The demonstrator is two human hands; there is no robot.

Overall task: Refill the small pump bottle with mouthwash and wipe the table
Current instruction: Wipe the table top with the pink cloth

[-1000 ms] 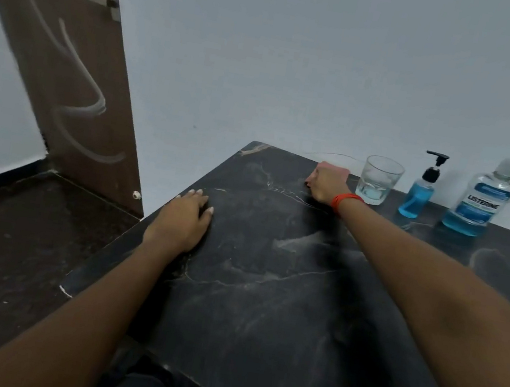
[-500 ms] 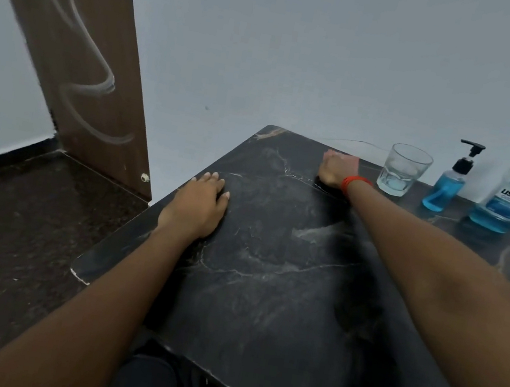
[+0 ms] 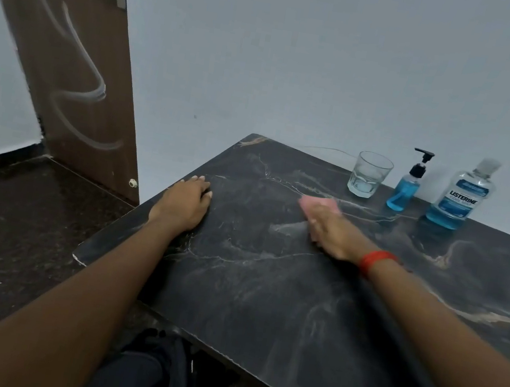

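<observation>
Wipe-down: our right hand (image 3: 333, 231) presses the pink cloth (image 3: 314, 203) flat-fingered; left hand (image 3: 184, 206), fingers straight, braces near the tabletop (image 3: 262, 302) left edge.

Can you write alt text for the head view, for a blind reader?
A person's right hand presses a pink cloth on a dark table, the left hand resting flat near its edge. A glass, a pump bottle and a mouthwash bottle stand by the wall.

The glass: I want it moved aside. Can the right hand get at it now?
Probably yes: only bare table lies between the right hand, flat on the pink cloth, and the glass, though it must leave the cloth.
</observation>
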